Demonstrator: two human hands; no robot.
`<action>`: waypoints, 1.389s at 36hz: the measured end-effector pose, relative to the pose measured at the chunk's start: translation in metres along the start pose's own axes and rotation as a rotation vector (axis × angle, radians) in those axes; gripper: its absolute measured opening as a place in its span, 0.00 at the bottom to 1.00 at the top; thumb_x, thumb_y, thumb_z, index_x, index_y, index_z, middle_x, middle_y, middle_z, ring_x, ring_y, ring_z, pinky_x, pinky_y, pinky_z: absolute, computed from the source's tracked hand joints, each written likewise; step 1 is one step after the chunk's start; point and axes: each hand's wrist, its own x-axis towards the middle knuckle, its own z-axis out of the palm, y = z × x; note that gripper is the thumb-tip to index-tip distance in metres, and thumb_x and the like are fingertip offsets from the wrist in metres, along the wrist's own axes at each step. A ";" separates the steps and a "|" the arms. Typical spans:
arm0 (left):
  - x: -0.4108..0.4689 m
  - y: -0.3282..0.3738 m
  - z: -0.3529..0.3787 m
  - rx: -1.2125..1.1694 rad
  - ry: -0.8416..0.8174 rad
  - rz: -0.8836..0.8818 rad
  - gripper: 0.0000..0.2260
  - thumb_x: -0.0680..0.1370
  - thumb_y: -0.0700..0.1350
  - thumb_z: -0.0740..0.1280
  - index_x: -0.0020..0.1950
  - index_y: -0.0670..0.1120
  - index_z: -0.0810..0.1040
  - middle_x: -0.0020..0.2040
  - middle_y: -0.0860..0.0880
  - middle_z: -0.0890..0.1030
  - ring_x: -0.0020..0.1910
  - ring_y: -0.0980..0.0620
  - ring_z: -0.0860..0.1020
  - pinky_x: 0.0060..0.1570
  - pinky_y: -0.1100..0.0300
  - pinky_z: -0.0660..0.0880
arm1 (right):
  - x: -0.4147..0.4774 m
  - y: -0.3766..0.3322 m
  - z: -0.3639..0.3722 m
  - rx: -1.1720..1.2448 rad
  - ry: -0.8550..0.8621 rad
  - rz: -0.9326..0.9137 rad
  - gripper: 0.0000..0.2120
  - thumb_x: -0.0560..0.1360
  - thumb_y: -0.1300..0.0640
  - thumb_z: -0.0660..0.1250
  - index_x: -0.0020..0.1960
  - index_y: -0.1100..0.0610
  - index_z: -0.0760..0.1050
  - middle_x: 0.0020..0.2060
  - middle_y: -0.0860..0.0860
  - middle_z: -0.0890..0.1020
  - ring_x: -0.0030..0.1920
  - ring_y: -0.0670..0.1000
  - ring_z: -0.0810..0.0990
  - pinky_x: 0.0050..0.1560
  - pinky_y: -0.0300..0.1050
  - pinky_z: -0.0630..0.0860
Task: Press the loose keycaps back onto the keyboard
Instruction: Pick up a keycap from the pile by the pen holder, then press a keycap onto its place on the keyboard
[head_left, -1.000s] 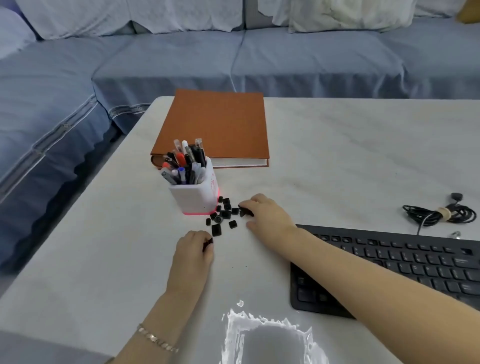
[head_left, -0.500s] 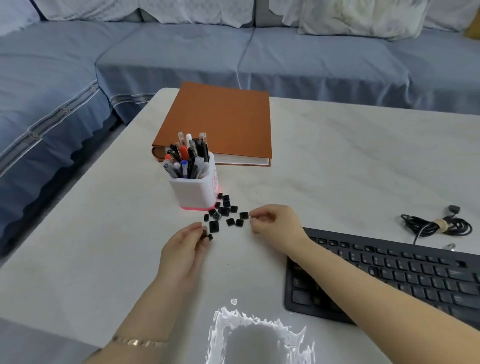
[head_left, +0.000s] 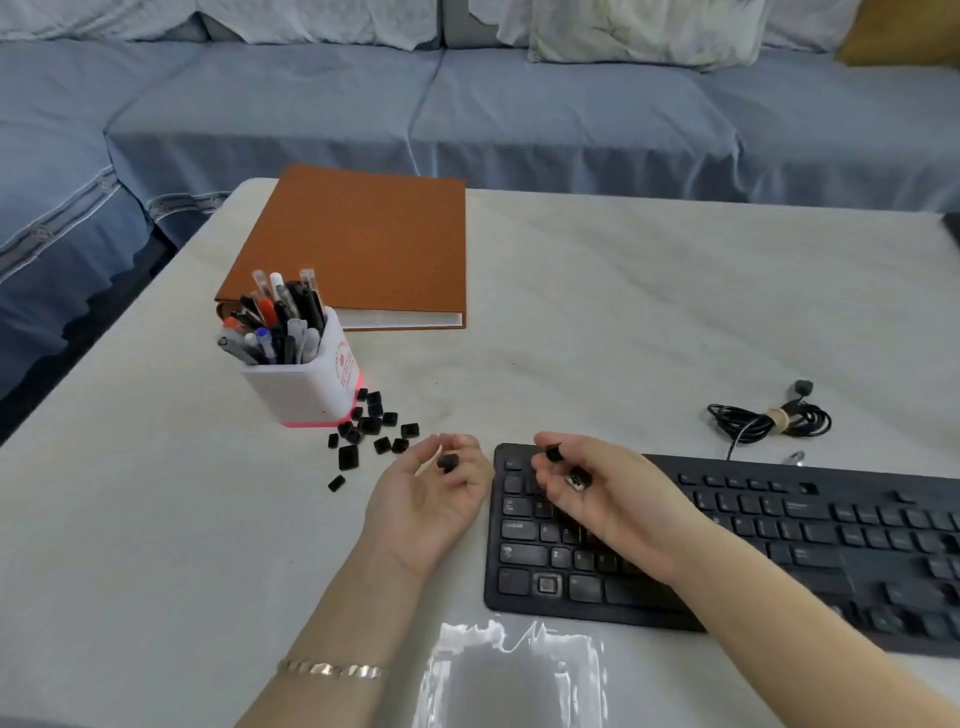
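A black keyboard (head_left: 810, 540) lies on the white table at the right. Several loose black keycaps (head_left: 371, 428) are scattered beside the pen holder. My left hand (head_left: 431, 501) hovers just left of the keyboard, palm turned up, and holds one keycap (head_left: 448, 461) at its curled fingers. My right hand (head_left: 602, 499) is above the keyboard's left end; it pinches one keycap (head_left: 554, 453) at the fingertips and keeps another keycap (head_left: 576, 479) in its curled fingers. Some keys under that hand are hidden.
A white pen holder (head_left: 306, 382) full of pens stands left of the keycaps. Behind it lies an orange binder (head_left: 374, 244). A coiled black cable (head_left: 769, 421) sits beyond the keyboard. A blue sofa (head_left: 467, 104) runs along the table's far and left sides.
Both hands have left the keycap pile and moved right toward the keyboard, each carrying keycaps. My left palm has turned upward. The camera view has shifted to the right.
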 end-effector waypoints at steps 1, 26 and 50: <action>0.003 -0.004 0.001 -0.007 0.004 -0.022 0.06 0.74 0.38 0.59 0.38 0.39 0.70 0.34 0.46 0.72 0.25 0.51 0.70 0.21 0.63 0.66 | -0.004 -0.003 -0.007 -0.041 0.003 -0.021 0.09 0.77 0.69 0.58 0.45 0.66 0.78 0.33 0.56 0.81 0.33 0.49 0.78 0.36 0.36 0.79; 0.003 -0.121 0.018 1.540 0.124 0.182 0.14 0.75 0.45 0.68 0.29 0.50 0.81 0.27 0.53 0.58 0.25 0.57 0.56 0.27 0.65 0.54 | -0.070 -0.021 -0.085 -0.790 0.172 -0.637 0.18 0.64 0.67 0.75 0.41 0.44 0.80 0.36 0.44 0.84 0.29 0.44 0.67 0.35 0.29 0.70; 0.029 -0.170 -0.010 1.561 0.317 0.163 0.13 0.78 0.33 0.54 0.47 0.39 0.79 0.31 0.49 0.69 0.25 0.56 0.60 0.21 0.67 0.57 | -0.096 -0.029 -0.210 -1.107 0.508 -0.504 0.11 0.67 0.61 0.75 0.47 0.50 0.82 0.29 0.47 0.75 0.33 0.41 0.72 0.37 0.28 0.68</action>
